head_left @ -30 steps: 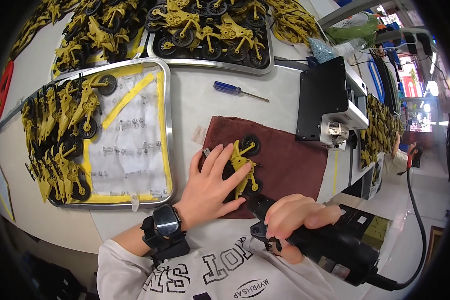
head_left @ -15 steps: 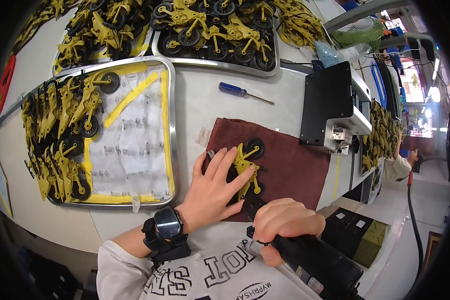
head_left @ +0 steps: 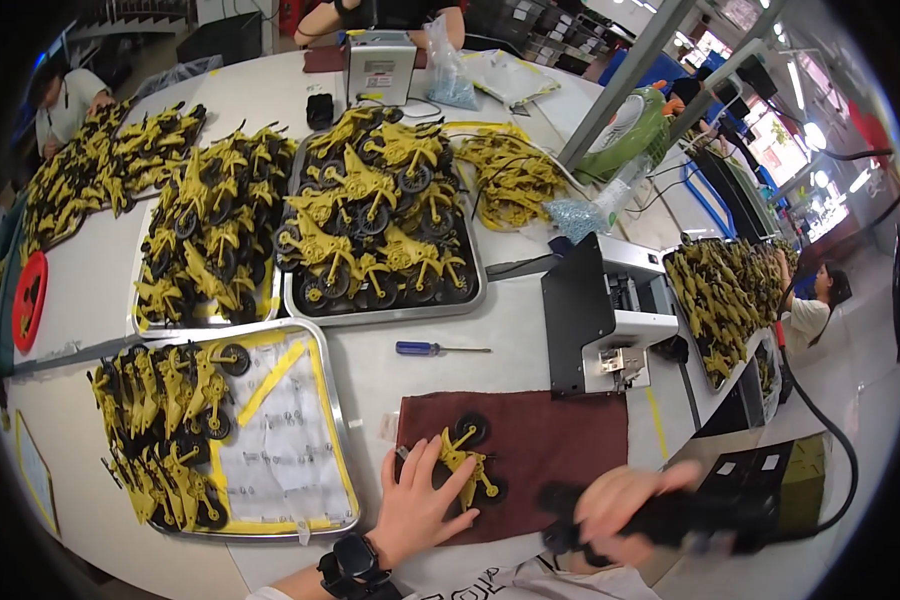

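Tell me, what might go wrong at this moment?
The left hand pins the yellow toy motorcycle flat on the brown cloth, fingers spread beside it, while the right hand holds a black power tool close by; its motion blur suggests movement, so the tool might catch a finger. The tool's cable loops past the table edge and could snag. The screwdriver lies loose and might roll.

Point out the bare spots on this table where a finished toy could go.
Bare white tabletop lies around the blue-handled screwdriver, between the near tray and the black machine. The brown cloth is free on its right half. The far trays are packed with yellow toy motorcycles.
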Available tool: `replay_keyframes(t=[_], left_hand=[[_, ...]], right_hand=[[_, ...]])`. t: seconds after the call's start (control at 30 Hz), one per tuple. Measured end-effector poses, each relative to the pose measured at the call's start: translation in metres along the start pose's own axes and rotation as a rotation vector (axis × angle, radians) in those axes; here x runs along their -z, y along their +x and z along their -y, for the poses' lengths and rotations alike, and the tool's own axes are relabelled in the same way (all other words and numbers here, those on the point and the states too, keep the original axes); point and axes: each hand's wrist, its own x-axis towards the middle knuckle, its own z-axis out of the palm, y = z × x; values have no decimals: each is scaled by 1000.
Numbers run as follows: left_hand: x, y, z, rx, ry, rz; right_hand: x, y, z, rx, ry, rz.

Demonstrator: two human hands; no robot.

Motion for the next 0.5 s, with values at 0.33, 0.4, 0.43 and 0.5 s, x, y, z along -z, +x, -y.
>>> replay_keyframes(t=[0.33,0.4,0.43,0.5], left_hand=[[-1,8,-11,10,24,32],[2,8,-9,-4,16,31],[5,9,-8,-20,15,28],[7,12,-7,-29,-11,35]], right_hand=[[98,17,22,51,-464,-798],[102,28,20,58,-495,-767],[105,32,20,70,-510,-743],[112,41,18,83,-502,-746]])
